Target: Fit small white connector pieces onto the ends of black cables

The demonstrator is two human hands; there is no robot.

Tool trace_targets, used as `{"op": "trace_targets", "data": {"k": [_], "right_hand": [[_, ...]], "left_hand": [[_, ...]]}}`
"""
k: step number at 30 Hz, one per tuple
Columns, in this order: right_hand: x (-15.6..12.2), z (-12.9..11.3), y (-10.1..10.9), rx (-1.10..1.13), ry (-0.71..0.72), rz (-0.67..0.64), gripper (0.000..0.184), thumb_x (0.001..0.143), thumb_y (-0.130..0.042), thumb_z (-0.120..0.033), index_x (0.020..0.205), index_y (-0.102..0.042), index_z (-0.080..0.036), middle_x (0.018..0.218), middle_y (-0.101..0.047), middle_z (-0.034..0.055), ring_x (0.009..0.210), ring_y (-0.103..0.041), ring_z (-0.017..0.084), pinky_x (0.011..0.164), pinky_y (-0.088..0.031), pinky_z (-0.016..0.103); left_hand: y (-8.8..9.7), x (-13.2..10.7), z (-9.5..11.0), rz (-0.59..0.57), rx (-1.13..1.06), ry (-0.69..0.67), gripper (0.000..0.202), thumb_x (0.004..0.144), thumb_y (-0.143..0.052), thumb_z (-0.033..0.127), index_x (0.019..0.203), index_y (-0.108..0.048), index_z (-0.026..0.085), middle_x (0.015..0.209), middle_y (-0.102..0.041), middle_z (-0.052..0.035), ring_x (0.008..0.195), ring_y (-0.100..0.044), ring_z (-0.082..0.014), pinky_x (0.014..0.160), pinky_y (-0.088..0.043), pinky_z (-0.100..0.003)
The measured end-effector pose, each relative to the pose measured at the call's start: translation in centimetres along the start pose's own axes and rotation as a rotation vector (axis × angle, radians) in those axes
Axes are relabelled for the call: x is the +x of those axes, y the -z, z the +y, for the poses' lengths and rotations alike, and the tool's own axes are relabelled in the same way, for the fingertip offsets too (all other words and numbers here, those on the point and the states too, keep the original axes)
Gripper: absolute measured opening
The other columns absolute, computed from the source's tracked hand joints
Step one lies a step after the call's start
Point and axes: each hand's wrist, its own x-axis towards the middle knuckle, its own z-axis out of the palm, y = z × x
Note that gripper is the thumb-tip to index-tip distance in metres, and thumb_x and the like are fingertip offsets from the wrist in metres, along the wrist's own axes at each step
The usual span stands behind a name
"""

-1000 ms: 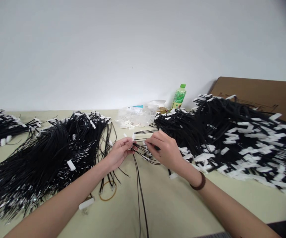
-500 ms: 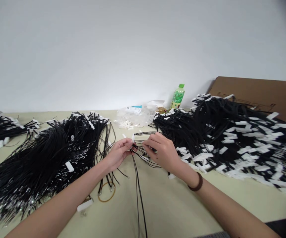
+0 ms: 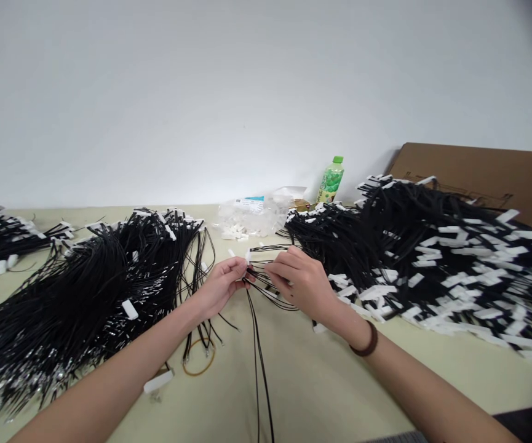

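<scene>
Between thumb and fingers, my left hand (image 3: 226, 283) pinches a white connector (image 3: 248, 256) where several thin black wires meet it. My right hand (image 3: 301, 280) is closed just to the right, its fingertips pinching black wires (image 3: 260, 263) that run across from the connector. Other wires from the same bunch sag below the right hand. Two or so black wires (image 3: 257, 351) hang from the left fingers toward the table's front edge. The exact wire ends inside the fingers are hidden.
Black wires with silvery ends (image 3: 76, 295) pile up on the left. A larger heap with white connectors (image 3: 468, 258) covers the right. Behind my hands lie a clear bag of white parts (image 3: 251, 215) and a green bottle (image 3: 331, 179). A yellow rubber band (image 3: 197, 373) and cardboard (image 3: 473, 175) are nearby.
Almost nothing differs. The wires hanging from my left hand have shifted very slightly, and both hands keep their hold.
</scene>
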Motion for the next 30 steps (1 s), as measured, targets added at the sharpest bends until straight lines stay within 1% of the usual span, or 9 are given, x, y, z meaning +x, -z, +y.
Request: {"op": "trace_targets", "data": {"k": [4, 11, 18, 30], "right_hand": [[0.11, -0.01, 0.13, 0.005, -0.002, 0.004, 0.019, 0.085, -0.046, -0.013, 0.072, -0.06, -0.016, 0.067, -0.053, 0.0038, 0.065, -0.04, 0.014, 0.059, -0.035, 0.024], [-0.04, 0.1, 0.02, -0.004, -0.03, -0.017, 0.016, 0.083, -0.047, -0.013, 0.073, -0.059, -0.015, 0.066, -0.052, 0.0034, 0.066, -0.041, 0.014, 0.059, -0.034, 0.025], [-0.14, -0.07, -0.31, 0.007, -0.023, -0.045, 0.019, 0.086, -0.045, -0.016, 0.073, -0.06, -0.015, 0.067, -0.052, 0.0039, 0.068, -0.043, 0.014, 0.063, -0.036, 0.024], [-0.2, -0.05, -0.35, 0.016, -0.019, -0.052, 0.021, 0.086, -0.044, -0.016, 0.074, -0.061, -0.015, 0.067, -0.052, 0.0039, 0.068, -0.042, 0.014, 0.063, -0.037, 0.024]], "left_hand": [[-0.02, -0.02, 0.03, -0.016, 0.007, 0.004, 0.023, 0.066, -0.07, 0.034, 0.068, -0.059, 0.014, 0.065, -0.056, -0.001, 0.065, -0.051, -0.0117, 0.058, -0.04, -0.023], [-0.01, -0.02, -0.03, -0.001, 0.013, 0.004, 0.023, 0.066, -0.07, 0.033, 0.069, -0.058, 0.013, 0.066, -0.056, -0.0009, 0.065, -0.051, -0.0111, 0.059, -0.04, -0.023], [-0.08, -0.09, -0.02, -0.025, 0.054, 0.009, 0.024, 0.067, -0.069, 0.034, 0.07, -0.058, 0.013, 0.066, -0.057, -0.0014, 0.065, -0.051, -0.0117, 0.059, -0.041, -0.024], [-0.08, -0.04, -0.02, -0.029, 0.048, 0.014, 0.024, 0.067, -0.069, 0.035, 0.069, -0.058, 0.013, 0.065, -0.057, -0.0008, 0.065, -0.051, -0.0117, 0.059, -0.04, -0.024]]}}
